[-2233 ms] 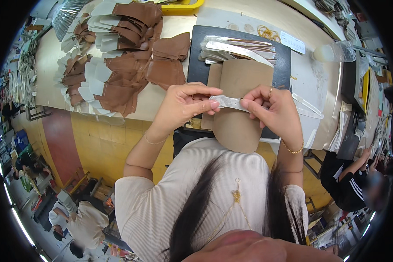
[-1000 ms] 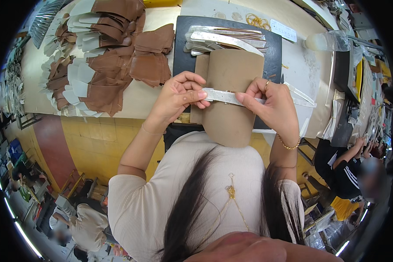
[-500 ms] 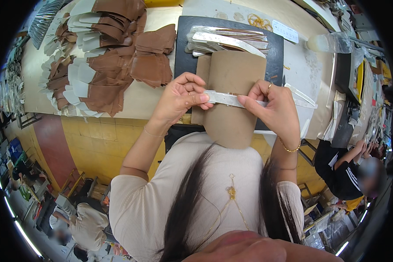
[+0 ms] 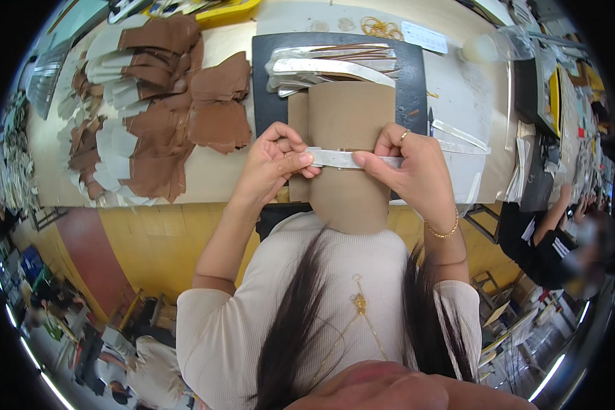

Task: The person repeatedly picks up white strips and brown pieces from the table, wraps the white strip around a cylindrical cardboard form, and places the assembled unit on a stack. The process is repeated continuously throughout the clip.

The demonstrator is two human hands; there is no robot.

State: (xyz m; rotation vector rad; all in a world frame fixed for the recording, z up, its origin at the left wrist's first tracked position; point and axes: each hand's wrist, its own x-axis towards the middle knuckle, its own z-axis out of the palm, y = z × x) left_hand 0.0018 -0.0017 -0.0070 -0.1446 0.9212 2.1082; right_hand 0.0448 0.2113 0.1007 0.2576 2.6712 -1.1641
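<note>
A narrow whitish strip (image 4: 340, 159) is stretched crosswise over a curved brown board (image 4: 352, 113) in front of me. My left hand (image 4: 280, 160) pinches the strip's left end between thumb and fingertips. On the right part of the strip, the thumb of my right hand (image 4: 410, 160) presses with the fingers curled behind. A thin reddish-brown edge shows along the strip between my hands. The board's lower end reaches toward my chest. Just beyond it lies a stack of silvery-white and brown strips (image 4: 335, 66) on a black mat (image 4: 270, 102).
Stacks of brown pieces with pale ends (image 4: 143, 130) cover the table's left side. Loose white strips (image 4: 461, 137) lie right of my right hand. A clear bottle (image 4: 499, 46) and yellow bands (image 4: 381, 28) are at the back. Another person (image 4: 536, 236) is at the far right.
The view has shifted, so the table things appear further left. Both hands keep their grip on the strip, which lies across the board much as before.
</note>
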